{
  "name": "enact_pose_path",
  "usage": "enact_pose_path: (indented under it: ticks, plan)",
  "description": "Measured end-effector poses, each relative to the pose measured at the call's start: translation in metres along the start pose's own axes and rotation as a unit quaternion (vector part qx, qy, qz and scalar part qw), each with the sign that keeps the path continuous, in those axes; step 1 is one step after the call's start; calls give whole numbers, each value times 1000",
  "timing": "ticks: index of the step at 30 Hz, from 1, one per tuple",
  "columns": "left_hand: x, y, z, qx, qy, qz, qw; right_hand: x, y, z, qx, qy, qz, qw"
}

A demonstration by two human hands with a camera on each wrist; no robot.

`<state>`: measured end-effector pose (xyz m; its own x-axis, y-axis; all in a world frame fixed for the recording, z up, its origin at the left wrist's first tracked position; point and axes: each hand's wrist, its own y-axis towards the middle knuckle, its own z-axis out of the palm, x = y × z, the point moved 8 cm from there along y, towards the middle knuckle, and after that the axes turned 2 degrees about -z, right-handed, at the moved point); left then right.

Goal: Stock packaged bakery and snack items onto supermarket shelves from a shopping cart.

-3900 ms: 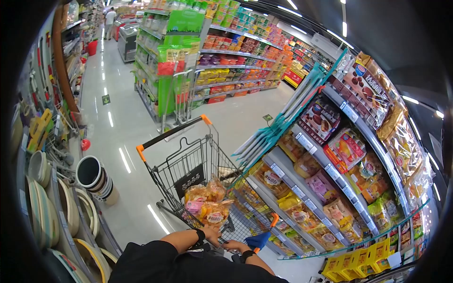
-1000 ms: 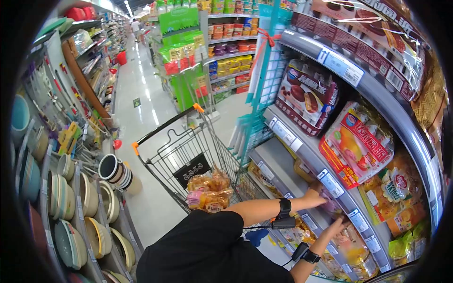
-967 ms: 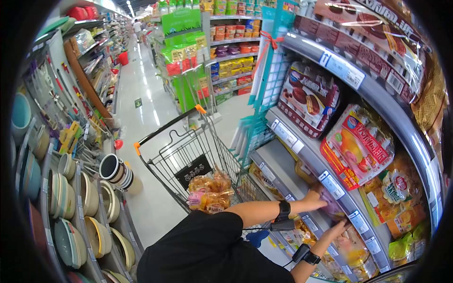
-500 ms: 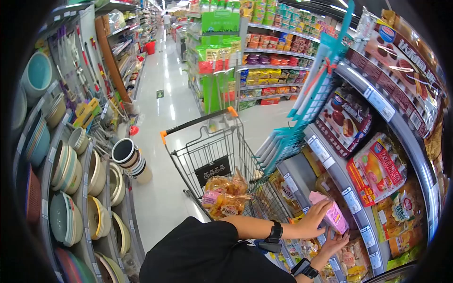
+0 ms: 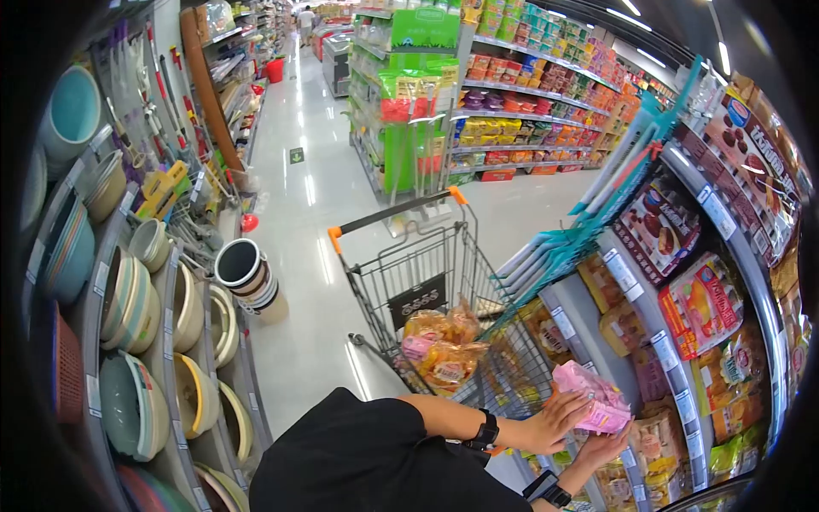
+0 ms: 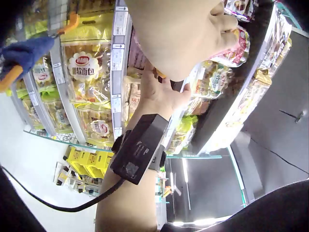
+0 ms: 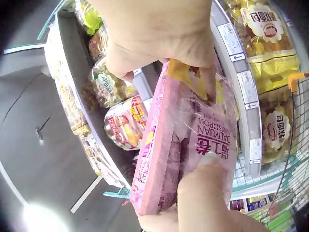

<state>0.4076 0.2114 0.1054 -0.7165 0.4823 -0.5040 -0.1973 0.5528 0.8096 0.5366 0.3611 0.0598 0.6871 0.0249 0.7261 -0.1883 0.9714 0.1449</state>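
Both hands hold a pink pack of Swiss rolls (image 5: 595, 399) above the cart's near right side, in front of the shelf. My left hand (image 5: 553, 424) grips its near left part; in the right wrist view that thumb presses on the clear wrapper. My right hand (image 5: 604, 450) holds the lower right end, its fingers bent over the pack's edge (image 7: 159, 145). In the left wrist view the left hand (image 6: 178, 36) covers most of the pack. Bagged bread (image 5: 448, 363) and a pink pack lie in the wire shopping cart (image 5: 409, 286).
Stocked bread shelves (image 5: 623, 341) rise close on the right, with teal wire mesh (image 5: 559, 260) at their end. Shelves of basins (image 5: 141, 388) line the left, near a striped bin (image 5: 247, 277). A tiled aisle (image 5: 311, 205) runs ahead; a person stands far down it.
Both hands have drawn the Swiss roll pack out from the shelf and moved it left, toward the cart. Earlier, they gripped the cart's near end. The head view has turned right since half a second ago.
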Motion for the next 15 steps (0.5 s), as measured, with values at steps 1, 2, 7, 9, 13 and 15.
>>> enact_pose_path:
  ticks: [1,2,7,9,13,15]
  plan:
    - [-1,-6,-13,-3,-1,2,1000,-4,-11,16,-10,-6,5,1000]
    - [-2,-13,-29,-8,-5,13,1000,-9,-22,31,-17,-12,9,1000]
    - [-9,-46,-128,-44,61,26,997,-59,-75,86,14,1,59,998]
    - [-10,-64,-171,-61,87,0,994,-90,-93,103,60,-16,85,994]
    - [1,-108,-243,-92,140,-93,981,-143,-156,146,42,-73,157,984]
    - [6,-133,-271,-105,172,-158,967,-168,-184,156,22,-147,173,974]
